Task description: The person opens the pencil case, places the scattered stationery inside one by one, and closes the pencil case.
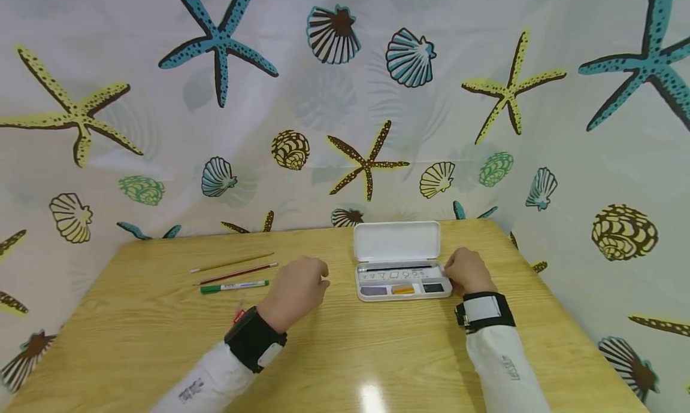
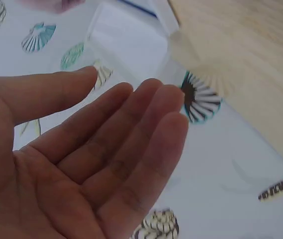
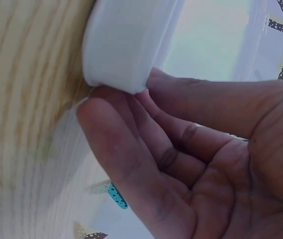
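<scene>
A white pencil case lies on the table with its lid raised at the back. Its tray holds a dark pencil, a strip with cut-out shapes, a grey-purple block, a small orange piece and a dark block. My right hand grips the case's right end; in the right wrist view the thumb is at the rim and the fingers are against the outer wall. My left hand, apart from the case on its left, is empty, its fingers slightly bent and relaxed.
Left on the table lie a yellowish pencil, a red pencil and a green-and-white marker. A small red item shows partly behind my left wristband. Patterned cloth rises behind the wooden table and along its right side.
</scene>
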A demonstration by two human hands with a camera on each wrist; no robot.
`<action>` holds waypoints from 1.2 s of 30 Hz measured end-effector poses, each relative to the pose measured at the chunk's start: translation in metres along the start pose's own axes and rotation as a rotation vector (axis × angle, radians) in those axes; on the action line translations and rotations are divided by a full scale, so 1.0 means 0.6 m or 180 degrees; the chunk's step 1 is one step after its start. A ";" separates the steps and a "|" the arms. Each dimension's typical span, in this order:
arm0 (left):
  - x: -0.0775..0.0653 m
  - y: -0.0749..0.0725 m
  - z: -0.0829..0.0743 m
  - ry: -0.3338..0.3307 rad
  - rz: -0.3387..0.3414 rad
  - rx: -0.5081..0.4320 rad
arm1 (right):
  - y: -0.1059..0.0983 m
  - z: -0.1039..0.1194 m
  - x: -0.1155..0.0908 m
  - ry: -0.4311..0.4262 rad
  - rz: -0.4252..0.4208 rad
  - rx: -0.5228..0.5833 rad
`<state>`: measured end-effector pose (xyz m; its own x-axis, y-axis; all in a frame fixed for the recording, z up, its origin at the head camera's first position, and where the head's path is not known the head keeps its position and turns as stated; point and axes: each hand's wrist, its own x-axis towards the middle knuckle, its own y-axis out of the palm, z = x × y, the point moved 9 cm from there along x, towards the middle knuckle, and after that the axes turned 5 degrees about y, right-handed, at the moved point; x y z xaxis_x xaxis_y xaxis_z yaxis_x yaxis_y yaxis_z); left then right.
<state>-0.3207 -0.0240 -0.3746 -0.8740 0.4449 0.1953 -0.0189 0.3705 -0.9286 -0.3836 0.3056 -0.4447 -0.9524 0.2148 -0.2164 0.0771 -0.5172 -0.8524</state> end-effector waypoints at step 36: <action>-0.168 0.004 0.256 -0.1000 0.0093 -0.0400 | 0.003 -0.006 0.005 0.0032 0.0031 0.0084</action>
<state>-0.3072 -0.1930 -0.4450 -0.9805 0.1912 0.0443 0.0513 0.4676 -0.8825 -0.3853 0.3083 -0.4489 -0.9486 0.2177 -0.2295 0.0785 -0.5409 -0.8374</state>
